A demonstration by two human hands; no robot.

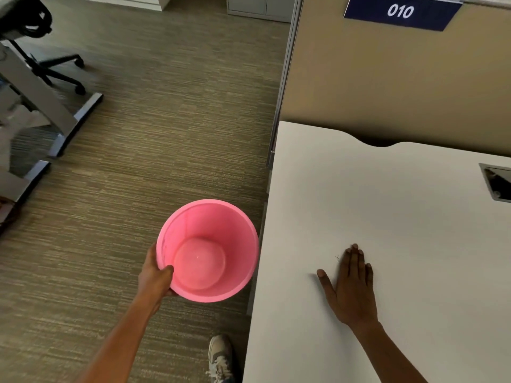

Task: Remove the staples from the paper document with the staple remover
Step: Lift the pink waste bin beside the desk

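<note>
My left hand (154, 275) grips the rim of a pink plastic bin (207, 250), thumb inside, and holds it off the floor just beside the left edge of the white desk (401, 217). The bin looks empty except for one tiny speck on its bottom. My right hand (351, 283) lies flat on the desk, fingers straight and together. A tiny bent staple (336, 257) lies on the desk just left of its fingertips. No paper document or staple remover is in view.
A tan partition (387, 78) with a blue "010" sign (401, 11) stands behind the desk. A metal cable hatch (497, 183) sits at the desk's right edge. An office chair base (60, 70) and grey desk legs (49, 111) stand on the carpet at left. My shoe (221, 357) is near the desk.
</note>
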